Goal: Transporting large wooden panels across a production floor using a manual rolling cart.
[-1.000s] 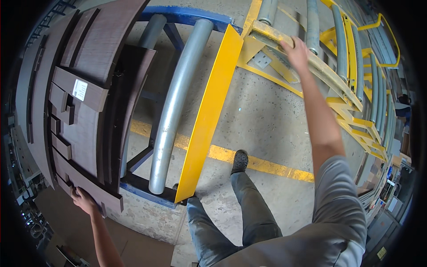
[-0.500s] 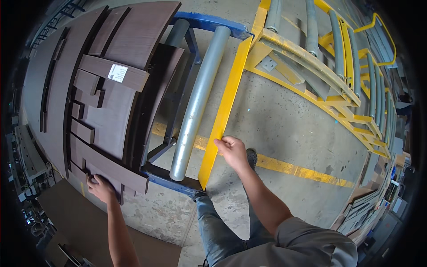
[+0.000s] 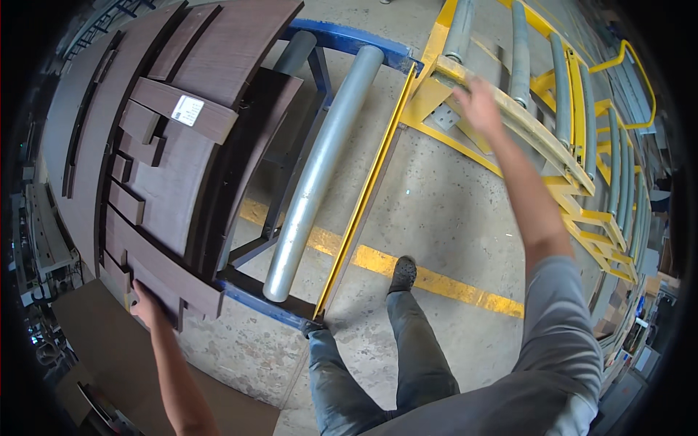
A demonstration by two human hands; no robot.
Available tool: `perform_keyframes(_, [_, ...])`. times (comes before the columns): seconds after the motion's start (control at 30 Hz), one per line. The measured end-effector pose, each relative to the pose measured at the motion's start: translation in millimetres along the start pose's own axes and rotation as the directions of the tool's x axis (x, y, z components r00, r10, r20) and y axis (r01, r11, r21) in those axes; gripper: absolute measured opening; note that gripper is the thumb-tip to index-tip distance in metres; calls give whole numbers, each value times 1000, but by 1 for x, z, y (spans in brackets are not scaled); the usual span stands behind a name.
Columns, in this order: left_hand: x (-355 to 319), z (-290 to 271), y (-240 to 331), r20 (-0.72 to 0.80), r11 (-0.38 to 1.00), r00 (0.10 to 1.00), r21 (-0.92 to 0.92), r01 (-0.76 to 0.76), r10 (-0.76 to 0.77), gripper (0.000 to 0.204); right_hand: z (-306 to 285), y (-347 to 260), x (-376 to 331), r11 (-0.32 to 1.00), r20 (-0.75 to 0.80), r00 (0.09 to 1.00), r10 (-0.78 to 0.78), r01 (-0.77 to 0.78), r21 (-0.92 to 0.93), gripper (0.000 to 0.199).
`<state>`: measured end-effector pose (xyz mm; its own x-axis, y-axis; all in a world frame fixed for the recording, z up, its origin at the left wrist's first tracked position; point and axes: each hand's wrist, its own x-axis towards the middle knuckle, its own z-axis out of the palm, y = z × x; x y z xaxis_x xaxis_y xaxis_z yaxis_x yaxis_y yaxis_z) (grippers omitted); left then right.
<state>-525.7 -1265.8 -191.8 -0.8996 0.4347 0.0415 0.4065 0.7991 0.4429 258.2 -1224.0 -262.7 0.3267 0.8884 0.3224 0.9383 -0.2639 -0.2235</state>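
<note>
My left hand (image 3: 149, 307) is at the near edge of a stack of brown boards (image 3: 161, 280), its fingers curled round the edge and partly hidden. The boards lie on a blue-framed roller cart, with strips and small blocks of the same brown on top. My right arm is stretched far to the right. My right hand (image 3: 480, 105), somewhat blurred, is at the end of a yellow roller conveyor frame (image 3: 523, 123), fingers extended; I cannot tell if it touches. Between the two, a narrow yellow metal strip (image 3: 363, 192) runs along the blue cart's end, seen edge-on.
A bare steel roller (image 3: 323, 174) spans the blue frame (image 3: 349, 33) beside the boards. A yellow line (image 3: 451, 287) crosses the concrete floor, with my shoe (image 3: 403, 275) on it. A large brown sheet (image 3: 153, 363) lies at lower left.
My right hand has let go of the yellow strip and moved up and right to the yellow frame. The strip has turned from broad side to edge-on. My left hand stays at the boards.
</note>
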Motion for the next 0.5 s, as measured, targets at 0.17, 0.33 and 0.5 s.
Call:
perform_keyframes(0.17, [44,-7,-26,199,989,977,-137,-55,82,92,14,56,49,950,269,919,286,-236,-204,70])
perform_keyframes(0.33, [29,1,-18,271,978,960,-209,-13,71,89,2,56,40,941,242,927,288,-228,-250,71])
perform_keyframes(0.5, [28,-2,-21,176,994,983,-101,-40,57,88,-8,32,30,948,245,944,223,-151,-281,69])
